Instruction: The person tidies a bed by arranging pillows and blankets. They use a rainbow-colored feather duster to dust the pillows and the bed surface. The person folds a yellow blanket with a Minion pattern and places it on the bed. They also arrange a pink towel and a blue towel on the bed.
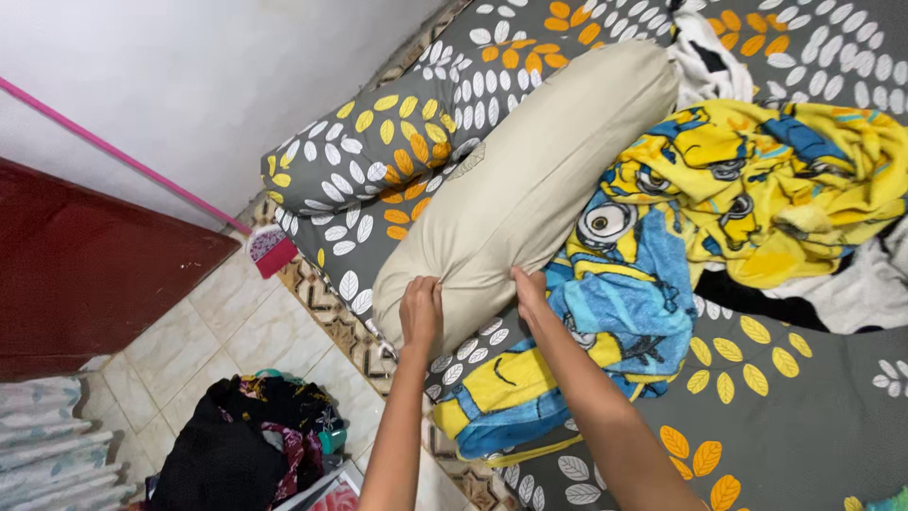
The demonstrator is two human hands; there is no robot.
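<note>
a: what have i got at the left of the frame?

b: lower left, a dark heap of clothes (248, 440) on pale floor tiles (203, 341). above it a dark red panel (90, 274), and a pink-handled broom (142, 170) leaning on the white wall (189, 76).

a: and the hands?

b: i read the left hand (421, 310) at centre, fingers curled over the near end of the long beige bolster pillow (530, 189), pinching the fabric. the right hand (530, 291) sits just right of it on the same end, fingers bent and pressed into the cover. neither is open flat; both look closed on the cloth.

a: where does the pillow lie?

b: diagonally from centre up toward the upper middle, on the grey bedsheet with white and orange leaves (804, 416). a matching grey leaf-print pillow (364, 147) touches its left side.

a: step in hand?

b: my judgement: taking hold of the bolster's end to shift or straighten it. the next move would need a firm two-handed grip and a pull clear of the blanket.

a: to the right?

b: a crumpled blue and yellow cartoon blanket (719, 199), touching the bolster's right side and running to the right edge.
</note>
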